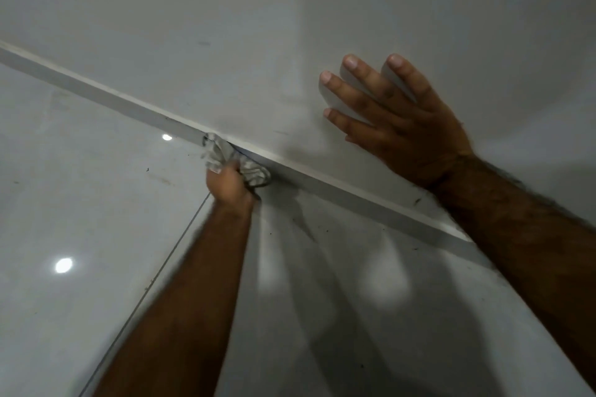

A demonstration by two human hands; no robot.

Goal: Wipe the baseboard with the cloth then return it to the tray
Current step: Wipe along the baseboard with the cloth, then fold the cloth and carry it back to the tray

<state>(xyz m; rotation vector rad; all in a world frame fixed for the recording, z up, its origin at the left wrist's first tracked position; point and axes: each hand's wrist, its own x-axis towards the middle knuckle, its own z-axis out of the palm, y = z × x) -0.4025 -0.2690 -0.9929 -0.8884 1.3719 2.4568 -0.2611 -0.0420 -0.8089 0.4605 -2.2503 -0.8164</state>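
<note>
A grey-white baseboard runs diagonally from the upper left to the lower right, where wall meets floor. My left hand is shut on a crumpled pale cloth and presses it against the baseboard near the middle of the view. Part of the cloth bulges out to the right of my fist. My right hand lies flat on the white wall above the baseboard, fingers spread, holding nothing. No tray is in view.
The white wall fills the upper half. A glossy pale tiled floor fills the lower half, with a dark grout line, small dark specks and two bright light reflections. Shadows of my arms fall on the floor.
</note>
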